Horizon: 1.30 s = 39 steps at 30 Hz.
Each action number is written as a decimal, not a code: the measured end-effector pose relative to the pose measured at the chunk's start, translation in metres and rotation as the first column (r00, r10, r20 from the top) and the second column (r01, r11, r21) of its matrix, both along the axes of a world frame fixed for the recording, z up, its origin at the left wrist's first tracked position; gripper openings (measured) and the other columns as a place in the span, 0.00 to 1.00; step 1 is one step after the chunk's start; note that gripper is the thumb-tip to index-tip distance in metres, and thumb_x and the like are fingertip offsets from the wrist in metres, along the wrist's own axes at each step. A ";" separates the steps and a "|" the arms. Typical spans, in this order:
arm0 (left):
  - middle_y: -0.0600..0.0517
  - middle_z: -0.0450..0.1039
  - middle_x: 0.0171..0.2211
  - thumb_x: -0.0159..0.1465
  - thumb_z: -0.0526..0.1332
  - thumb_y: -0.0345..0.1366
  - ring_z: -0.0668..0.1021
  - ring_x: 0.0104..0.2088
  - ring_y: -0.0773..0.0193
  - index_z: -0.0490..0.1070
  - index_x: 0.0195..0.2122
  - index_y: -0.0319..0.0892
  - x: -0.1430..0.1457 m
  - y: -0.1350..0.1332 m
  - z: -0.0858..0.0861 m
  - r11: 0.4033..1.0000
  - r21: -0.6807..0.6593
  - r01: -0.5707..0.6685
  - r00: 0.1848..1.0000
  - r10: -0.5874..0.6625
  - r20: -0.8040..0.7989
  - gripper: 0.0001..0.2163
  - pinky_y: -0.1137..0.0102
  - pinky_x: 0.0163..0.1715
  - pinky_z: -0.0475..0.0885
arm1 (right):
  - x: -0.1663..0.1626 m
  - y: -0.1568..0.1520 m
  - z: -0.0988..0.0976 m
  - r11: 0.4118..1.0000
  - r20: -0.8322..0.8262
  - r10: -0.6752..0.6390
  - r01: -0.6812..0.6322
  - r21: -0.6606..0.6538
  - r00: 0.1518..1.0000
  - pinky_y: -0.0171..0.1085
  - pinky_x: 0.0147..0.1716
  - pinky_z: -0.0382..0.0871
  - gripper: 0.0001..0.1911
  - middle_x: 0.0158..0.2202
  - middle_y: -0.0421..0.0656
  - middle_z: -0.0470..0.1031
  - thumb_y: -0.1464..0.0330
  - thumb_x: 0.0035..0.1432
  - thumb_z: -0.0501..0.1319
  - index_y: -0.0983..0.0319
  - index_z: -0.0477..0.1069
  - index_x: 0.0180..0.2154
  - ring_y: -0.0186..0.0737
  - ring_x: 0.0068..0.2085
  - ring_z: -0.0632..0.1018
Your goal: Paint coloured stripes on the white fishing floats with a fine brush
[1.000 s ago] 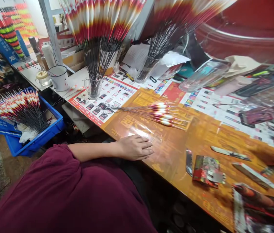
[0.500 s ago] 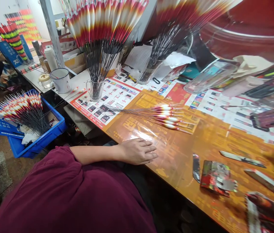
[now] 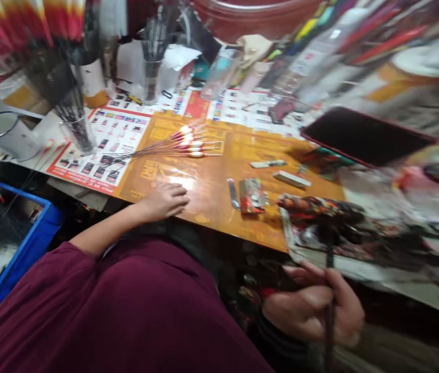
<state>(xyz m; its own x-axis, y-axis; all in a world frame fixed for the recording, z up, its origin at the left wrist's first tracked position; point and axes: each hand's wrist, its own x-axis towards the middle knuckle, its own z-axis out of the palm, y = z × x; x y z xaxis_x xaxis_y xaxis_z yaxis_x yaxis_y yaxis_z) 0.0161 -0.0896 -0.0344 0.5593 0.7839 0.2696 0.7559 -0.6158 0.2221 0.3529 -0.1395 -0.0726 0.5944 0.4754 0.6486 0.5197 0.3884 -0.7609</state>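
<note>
Left hand (image 3: 163, 199) lies flat on the surface (image 3: 211, 194) near the floats (image 3: 192, 145), fingers loosely together. Well right of the floats, the right hand (image 3: 312, 305) clamps its fingers on a thin dark stick (image 3: 328, 254) — its tip could snag the clutter (image 3: 320, 207) above.

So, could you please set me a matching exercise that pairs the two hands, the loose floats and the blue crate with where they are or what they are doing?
1. left hand
2. right hand
3. loose floats
4. blue crate

A. lower than the orange table, off its left end
B. closed round a thin dark stick
C. palm down at the table's near edge
D. lying bundled on the tabletop

Pairs: 1-C, 2-B, 3-D, 4-A.
</note>
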 end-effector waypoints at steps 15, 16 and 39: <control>0.47 0.70 0.35 0.78 0.52 0.41 0.70 0.47 0.54 0.66 0.36 0.43 -0.086 0.132 0.024 0.920 0.083 -0.383 0.923 0.379 0.066 0.13 0.52 0.52 0.69 | -0.026 -0.007 0.010 0.964 0.250 0.253 -0.264 0.010 0.935 0.41 0.31 0.83 0.16 0.40 0.43 0.85 0.70 0.69 0.58 0.58 0.78 0.55 0.38 0.30 0.84; 0.48 0.70 0.35 0.78 0.51 0.40 0.70 0.47 0.55 0.66 0.35 0.43 -0.085 0.133 0.022 0.920 0.097 -0.378 0.925 0.372 0.082 0.14 0.53 0.52 0.69 | -0.027 -0.007 0.009 0.955 0.261 0.282 -0.296 0.019 0.923 0.41 0.32 0.84 0.17 0.40 0.42 0.85 0.72 0.69 0.58 0.58 0.78 0.56 0.38 0.31 0.84; 0.48 0.85 0.40 0.75 0.59 0.42 0.85 0.38 0.54 0.81 0.43 0.48 -0.027 0.061 0.041 0.977 0.175 -0.120 0.993 0.115 0.040 0.11 0.65 0.34 0.73 | -0.080 0.033 -0.007 0.822 0.373 0.502 -0.564 0.074 0.780 0.45 0.44 0.84 0.25 0.48 0.47 0.85 0.75 0.70 0.56 0.56 0.72 0.65 0.43 0.46 0.85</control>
<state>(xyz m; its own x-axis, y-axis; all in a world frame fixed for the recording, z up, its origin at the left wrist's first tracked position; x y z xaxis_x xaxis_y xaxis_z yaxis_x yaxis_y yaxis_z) -0.0106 -0.0287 0.0067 0.4557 0.7823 0.4247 0.8203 -0.5543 0.1409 0.2730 -0.1069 -0.0800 0.0205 0.5156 0.8566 0.3913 0.7843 -0.4815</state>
